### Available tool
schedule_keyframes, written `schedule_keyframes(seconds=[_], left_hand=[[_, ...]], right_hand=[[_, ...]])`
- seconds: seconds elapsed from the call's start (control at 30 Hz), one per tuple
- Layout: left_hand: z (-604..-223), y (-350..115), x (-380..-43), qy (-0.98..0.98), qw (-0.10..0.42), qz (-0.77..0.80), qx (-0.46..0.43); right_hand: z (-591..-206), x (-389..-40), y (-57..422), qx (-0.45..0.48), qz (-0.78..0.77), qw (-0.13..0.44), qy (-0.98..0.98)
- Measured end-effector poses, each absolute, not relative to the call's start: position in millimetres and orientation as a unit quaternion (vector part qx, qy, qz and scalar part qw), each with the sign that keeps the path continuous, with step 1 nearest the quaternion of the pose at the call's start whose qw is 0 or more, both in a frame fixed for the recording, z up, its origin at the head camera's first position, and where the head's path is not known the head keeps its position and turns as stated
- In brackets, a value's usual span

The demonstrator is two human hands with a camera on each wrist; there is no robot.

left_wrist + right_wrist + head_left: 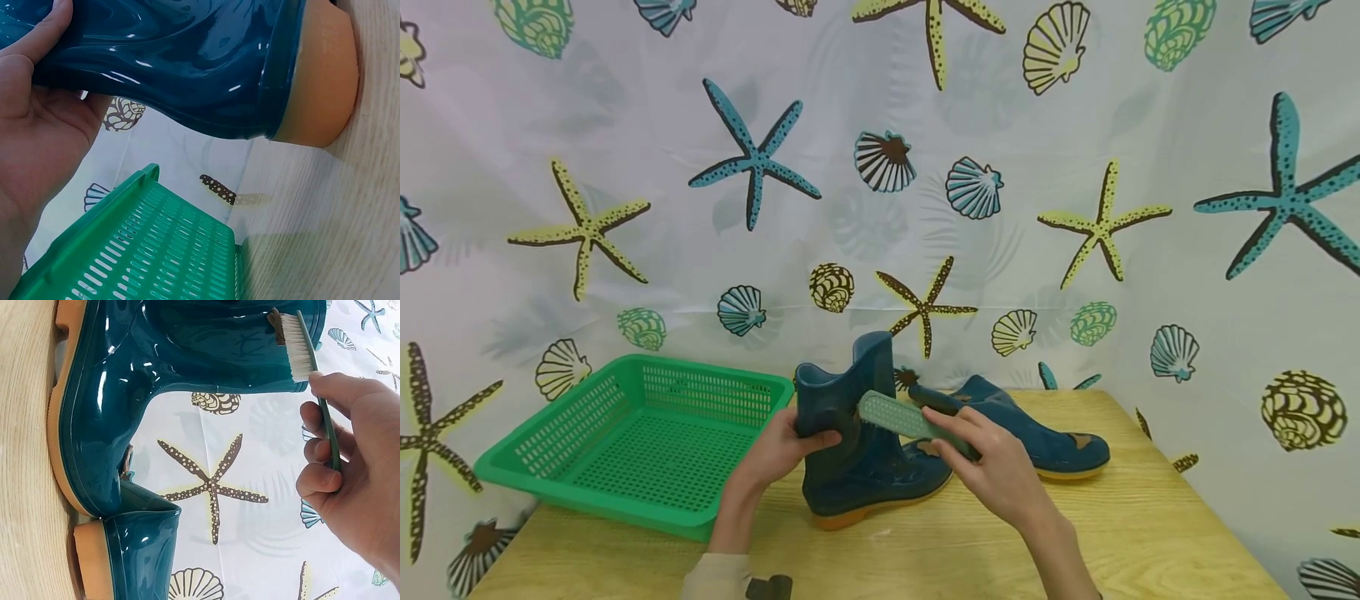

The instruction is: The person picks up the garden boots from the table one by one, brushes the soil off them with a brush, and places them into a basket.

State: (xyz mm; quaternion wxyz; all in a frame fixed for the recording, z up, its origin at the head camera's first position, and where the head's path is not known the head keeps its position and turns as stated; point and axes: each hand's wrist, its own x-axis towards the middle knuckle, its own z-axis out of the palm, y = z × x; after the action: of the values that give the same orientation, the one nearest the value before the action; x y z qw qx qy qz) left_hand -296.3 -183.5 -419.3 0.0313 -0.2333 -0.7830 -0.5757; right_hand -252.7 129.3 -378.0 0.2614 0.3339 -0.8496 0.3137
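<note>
A dark blue rubber boot [857, 471] with a tan sole stands upright on the table. My left hand [786, 450] grips its shaft from the left, thumb lying across the near side. In my right hand [996, 467] is a green-backed scrub brush [895, 415], held by its handle. The white bristles [297, 350] meet the upper shaft beside a brown patch [277, 330] in the right wrist view. Whether that patch is dirt or decoration I cannot tell. The left wrist view shows the tan heel [322, 78] against the tabletop.
A second blue boot [1052, 433] lies on the table behind and to the right, its toe pointing right. A green plastic basket [602, 508] with slotted walls sits at the left. Behind the wooden table [1150, 517] hangs a white shell-and-starfish curtain [850, 233].
</note>
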Motion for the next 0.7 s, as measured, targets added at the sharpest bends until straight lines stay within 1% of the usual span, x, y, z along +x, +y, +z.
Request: schedule_keyframes(seconds=[0.37, 0.6, 0.7], left_hand=[[-418.4, -182.4, -295.1, -0.785, 0.026, -0.580, -0.218], [-417.4, -182.0, -293.7, -0.786, 0.021, -0.578, -0.221], [-417.2, -182.5, -293.9, -0.783, 0.027, -0.575, -0.236]], right_hand=[[-378.2, -253.0, 138.0, 0.329, 0.281, 0.236, -0.870], [-378.0, -251.8, 131.8, 0.324, 0.307, 0.261, -0.856], [-378.3, -252.0, 128.0, 0.327, 0.314, 0.256, -0.854]])
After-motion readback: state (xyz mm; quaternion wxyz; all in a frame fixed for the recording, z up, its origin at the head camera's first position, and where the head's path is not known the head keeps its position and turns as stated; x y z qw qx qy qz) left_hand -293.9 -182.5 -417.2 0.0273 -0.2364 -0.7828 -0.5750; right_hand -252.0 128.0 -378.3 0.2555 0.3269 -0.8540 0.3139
